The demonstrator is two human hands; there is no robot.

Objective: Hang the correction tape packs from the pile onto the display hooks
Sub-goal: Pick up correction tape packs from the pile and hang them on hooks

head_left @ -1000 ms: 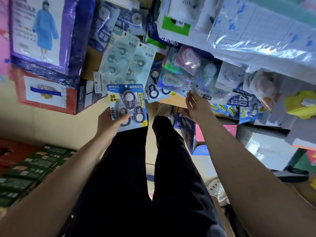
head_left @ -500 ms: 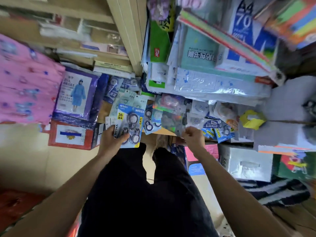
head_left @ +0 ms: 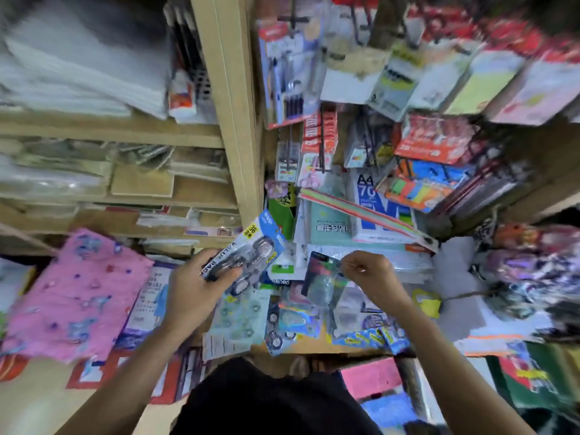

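While a pink cloth lies at the far left, the left hand grips a blue pack of correction tape, tilted up beside the wooden post. Just right of it, a darker pack dangles above the pile, pinched at its top corner by the right hand.

Dense hanging packs above pile

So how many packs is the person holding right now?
2. A blue value pack in the left hand, a darker pack pinched by the right hand. Any stacked behind these would be hidden.
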